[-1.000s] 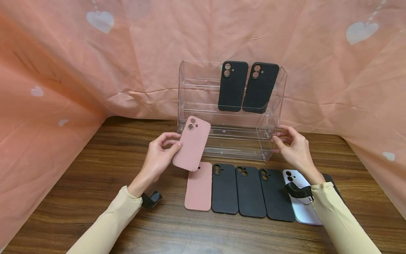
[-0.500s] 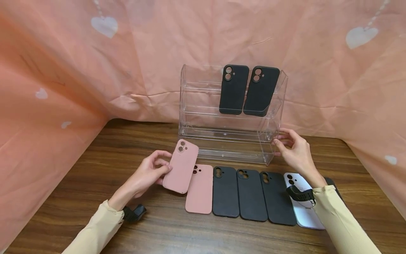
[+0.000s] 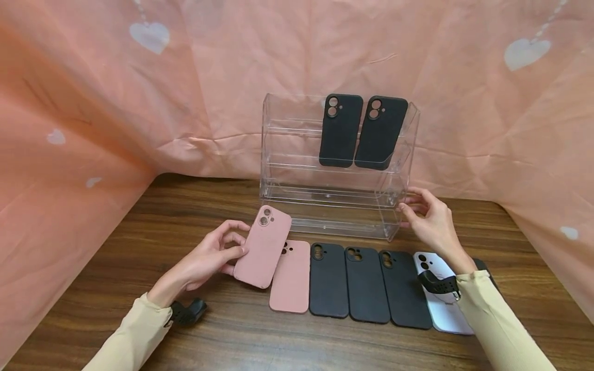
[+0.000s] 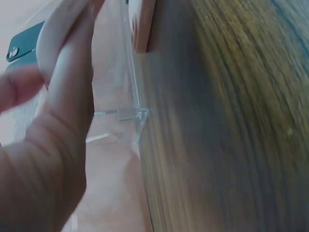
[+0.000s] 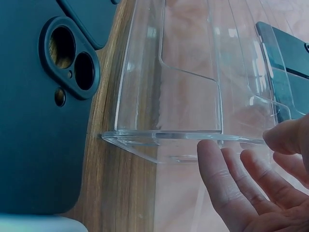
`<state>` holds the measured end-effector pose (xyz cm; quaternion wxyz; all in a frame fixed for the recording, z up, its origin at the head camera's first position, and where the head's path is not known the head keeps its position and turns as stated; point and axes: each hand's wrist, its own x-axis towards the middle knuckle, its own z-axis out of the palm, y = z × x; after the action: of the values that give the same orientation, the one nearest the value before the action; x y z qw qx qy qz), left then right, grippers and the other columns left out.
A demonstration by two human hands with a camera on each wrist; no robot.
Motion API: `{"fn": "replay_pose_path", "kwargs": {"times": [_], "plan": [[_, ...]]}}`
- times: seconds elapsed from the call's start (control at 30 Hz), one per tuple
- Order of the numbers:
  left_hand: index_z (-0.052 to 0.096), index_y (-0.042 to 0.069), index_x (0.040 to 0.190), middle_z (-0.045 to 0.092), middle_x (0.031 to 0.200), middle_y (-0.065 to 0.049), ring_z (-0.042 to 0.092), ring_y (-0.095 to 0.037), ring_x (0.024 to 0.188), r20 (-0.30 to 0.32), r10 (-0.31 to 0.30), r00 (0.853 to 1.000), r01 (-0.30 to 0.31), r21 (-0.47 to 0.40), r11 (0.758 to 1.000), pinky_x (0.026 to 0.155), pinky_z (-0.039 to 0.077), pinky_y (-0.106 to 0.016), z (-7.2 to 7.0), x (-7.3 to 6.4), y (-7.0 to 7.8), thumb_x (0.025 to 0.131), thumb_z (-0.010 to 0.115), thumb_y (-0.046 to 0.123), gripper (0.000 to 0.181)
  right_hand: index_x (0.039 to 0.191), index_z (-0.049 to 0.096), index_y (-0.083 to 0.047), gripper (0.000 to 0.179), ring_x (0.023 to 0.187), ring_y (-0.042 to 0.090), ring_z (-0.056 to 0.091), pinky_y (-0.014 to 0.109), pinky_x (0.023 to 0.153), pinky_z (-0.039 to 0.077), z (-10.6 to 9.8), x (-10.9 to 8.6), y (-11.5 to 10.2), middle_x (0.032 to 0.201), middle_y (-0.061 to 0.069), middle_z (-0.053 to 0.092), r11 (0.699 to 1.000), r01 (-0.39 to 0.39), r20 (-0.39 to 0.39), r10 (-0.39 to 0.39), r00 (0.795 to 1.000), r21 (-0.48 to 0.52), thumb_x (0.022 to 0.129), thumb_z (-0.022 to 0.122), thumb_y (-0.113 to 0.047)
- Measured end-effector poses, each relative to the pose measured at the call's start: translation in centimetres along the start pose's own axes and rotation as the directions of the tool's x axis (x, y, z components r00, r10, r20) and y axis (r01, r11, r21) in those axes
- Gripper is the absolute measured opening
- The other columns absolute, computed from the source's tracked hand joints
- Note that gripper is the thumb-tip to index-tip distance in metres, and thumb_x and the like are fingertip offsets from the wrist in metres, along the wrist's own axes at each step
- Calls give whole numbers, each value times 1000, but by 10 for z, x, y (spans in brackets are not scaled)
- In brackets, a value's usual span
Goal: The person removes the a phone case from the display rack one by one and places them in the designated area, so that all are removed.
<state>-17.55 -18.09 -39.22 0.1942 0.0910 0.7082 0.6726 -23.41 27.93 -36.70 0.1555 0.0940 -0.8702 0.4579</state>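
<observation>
My left hand (image 3: 209, 257) pinches a pink phone case (image 3: 263, 247) by its left edge, thumb on the camera-hole face. The case is tilted and overlaps the top left corner of a second pink phone case (image 3: 290, 278) lying on the table. In the left wrist view, part of the held case shows beyond the blurred hand (image 4: 48, 154). My right hand (image 3: 431, 221) holds the right side panel of a clear stepped display rack (image 3: 297, 193); the right wrist view shows its fingertips (image 5: 208, 150) against the panel. Two black phone cases (image 3: 341, 131) lean side by side on the upper tier.
Right of the lying pink case, several black phone cases (image 3: 328, 281) form a row on the wooden table (image 3: 260, 340). A white case (image 3: 445, 309) follows, partly under my right wrist, with another dark case beyond it. Pink heart-patterned cloth (image 3: 218, 62) encloses the back and sides.
My left hand has brought the pink case down and toward the left, away from the rack's front, uncovering the lying pink case's camera holes. My right hand stays at the rack's side.
</observation>
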Motion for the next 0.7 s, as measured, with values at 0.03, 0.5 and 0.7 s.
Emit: {"fn": "replay_pose_path", "kwargs": {"times": [0.03, 0.5, 0.7], "plan": [[36, 9, 140, 53, 106, -5, 69, -18, 90, 20, -4, 1000, 4, 2, 1000, 72, 65, -39, -1, -1, 0, 101, 59, 6, 46, 138, 53, 3, 42, 82, -9, 67, 29, 61, 64, 0, 0, 0, 110, 21, 64, 1000, 1, 0, -1, 1000, 1, 98, 62, 0], [31, 7, 145, 58, 103, -7, 66, -18, 89, 90, -122, 988, 115, 79, 990, 71, 64, -38, -19, -22, -9, 101, 59, 8, 52, 138, 53, 3, 41, 83, -8, 68, 33, 61, 64, -1, 0, 0, 111, 20, 64, 1000, -5, 4, 5, 1000, -1, 98, 62, -2], [32, 6, 146, 60, 104, -10, 66, -17, 88, 43, -138, 989, 132, 119, 984, 67, 63, -36, -17, -20, -12, 100, 60, 11, 53, 139, 53, 3, 42, 83, -9, 67, 33, 61, 64, 0, 0, 0, 111, 21, 64, 1000, -10, 6, 10, 1000, -6, 98, 62, -1]]}}
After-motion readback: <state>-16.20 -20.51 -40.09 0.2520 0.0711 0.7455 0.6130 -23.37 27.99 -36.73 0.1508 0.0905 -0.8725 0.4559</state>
